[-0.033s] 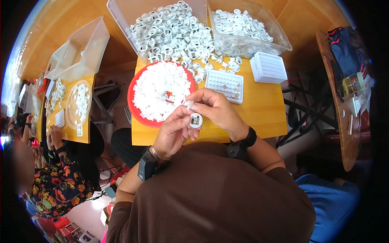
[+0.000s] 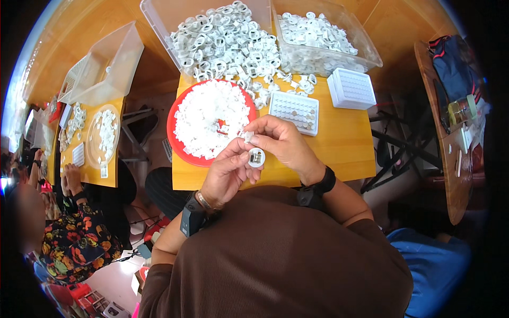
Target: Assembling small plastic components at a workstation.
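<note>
Well, from my remote seat I see the disc (image 2: 256, 157) held above the table (image 2: 344, 156), a little in from its near edge, with the flat face and metal contacts turned up toward my camera. Being round, it gives me no long axis to read. The left hand (image 2: 228, 172) pinches it at its left side, thumb on top and other fingers curled underneath. The right hand (image 2: 283, 140) grips a small white block (image 2: 248, 137) between thumb and forefinger, just beyond the disc; fingertips cover part of it, so I can't tell its long axis or whether it touches the left fingers. Room is tight on the left, where the red plate (image 2: 174, 138), heaped with white pieces (image 2: 204, 116), comes right up beside both hands. Beyond the right hand, the tray (image 2: 275, 112) lies near the knuckles, and farther right a tray stack (image 2: 352, 89) stands close to the table's right edge. My widest room is the wood right of the right wrist, running from below the stack to the near edge, which the left wrist overlaps.
</note>
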The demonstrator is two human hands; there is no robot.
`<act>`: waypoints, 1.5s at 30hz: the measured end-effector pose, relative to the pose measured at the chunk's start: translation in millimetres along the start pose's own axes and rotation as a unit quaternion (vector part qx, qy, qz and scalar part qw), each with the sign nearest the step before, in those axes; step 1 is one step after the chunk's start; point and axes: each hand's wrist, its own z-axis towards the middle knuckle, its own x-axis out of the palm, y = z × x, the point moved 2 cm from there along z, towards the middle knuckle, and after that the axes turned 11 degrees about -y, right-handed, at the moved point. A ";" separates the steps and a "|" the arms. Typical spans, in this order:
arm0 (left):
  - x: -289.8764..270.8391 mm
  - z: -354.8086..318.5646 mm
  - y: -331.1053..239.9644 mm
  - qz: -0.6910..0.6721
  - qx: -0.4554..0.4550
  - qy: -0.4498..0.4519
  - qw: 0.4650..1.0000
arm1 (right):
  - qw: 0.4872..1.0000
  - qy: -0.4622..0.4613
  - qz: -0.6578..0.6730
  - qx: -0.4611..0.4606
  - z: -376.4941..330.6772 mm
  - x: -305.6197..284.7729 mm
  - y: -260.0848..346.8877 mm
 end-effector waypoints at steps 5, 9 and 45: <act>-3.2 0.6 0.7 -0.001 -0.004 -0.003 1.000 | 0.999 -0.005 -0.035 -0.010 0.9 -0.8 5.1; -5.5 0.1 -4.3 0.002 0.003 -0.004 1.000 | 0.995 0.005 -0.093 -0.028 7.6 -11.6 8.8; -6.9 0.1 -3.2 -0.002 0.083 -0.031 0.996 | 0.998 -0.058 -0.009 -0.028 2.1 -6.0 26.9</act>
